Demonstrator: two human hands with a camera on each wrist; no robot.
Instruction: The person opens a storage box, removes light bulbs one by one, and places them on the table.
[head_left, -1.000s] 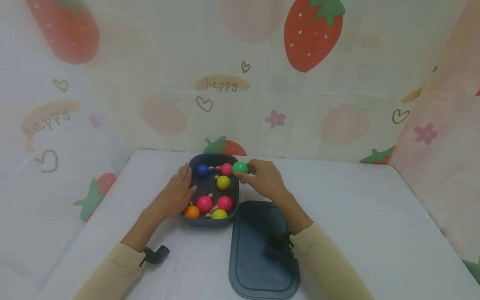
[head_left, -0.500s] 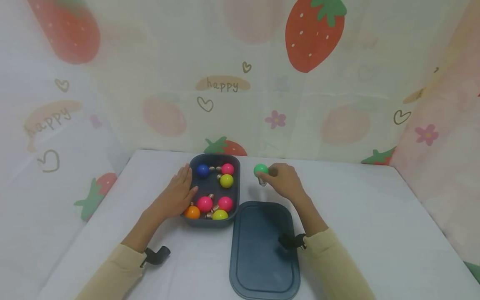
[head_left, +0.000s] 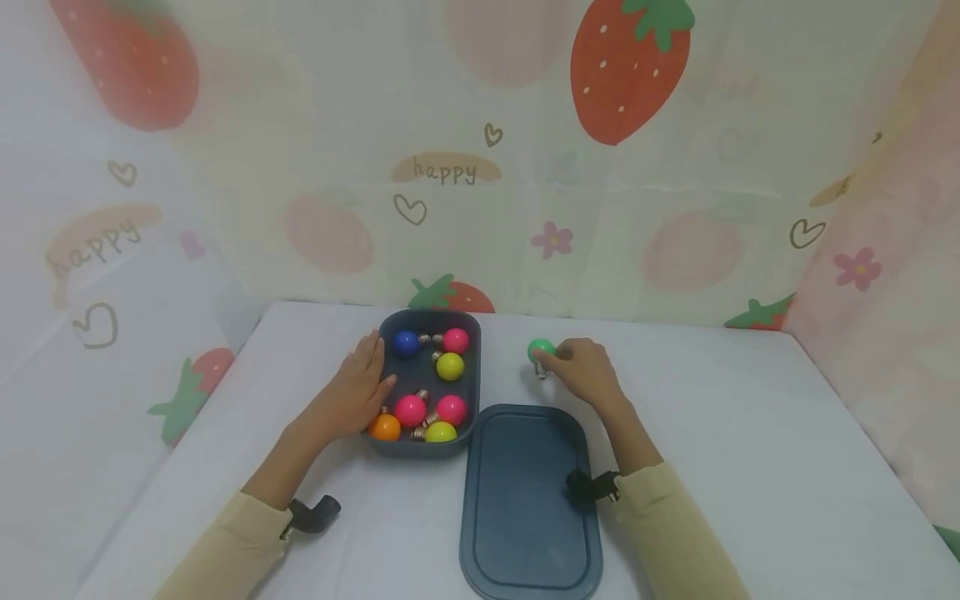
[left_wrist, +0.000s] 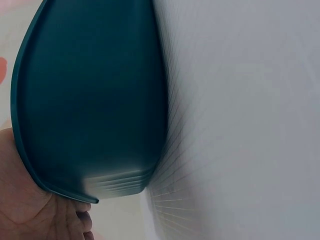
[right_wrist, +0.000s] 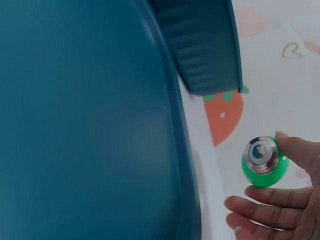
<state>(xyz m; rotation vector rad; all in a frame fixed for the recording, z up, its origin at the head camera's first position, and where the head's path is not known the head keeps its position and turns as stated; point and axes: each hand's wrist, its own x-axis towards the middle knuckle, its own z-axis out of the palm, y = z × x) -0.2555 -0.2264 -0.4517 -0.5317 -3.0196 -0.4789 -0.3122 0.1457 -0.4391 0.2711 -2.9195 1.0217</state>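
Observation:
My right hand (head_left: 588,371) pinches a green light bulb (head_left: 540,348) between thumb and fingers, to the right of the dark blue box (head_left: 478,387). In the right wrist view the bulb's silver screw base (right_wrist: 261,154) faces the camera. My left hand (head_left: 352,387) rests with straight fingers against the box's left side; in the left wrist view the palm (left_wrist: 22,190) touches the rim. Inside the box lie a blue bulb (head_left: 407,342), several pink bulbs (head_left: 410,410), two yellow bulbs (head_left: 450,367) and an orange bulb (head_left: 386,427).
A dark blue lid (head_left: 532,500) lies flat on the white table (head_left: 712,458), in front and to the right of the box. Behind the table hangs a strawberry-patterned cloth (head_left: 630,183). A black wrist camera (head_left: 592,486) sits above the lid.
My right hand has carried the green bulb from over the box's right rim, rightward and lower, to a spot beside the box. The left hand has stayed on the box.

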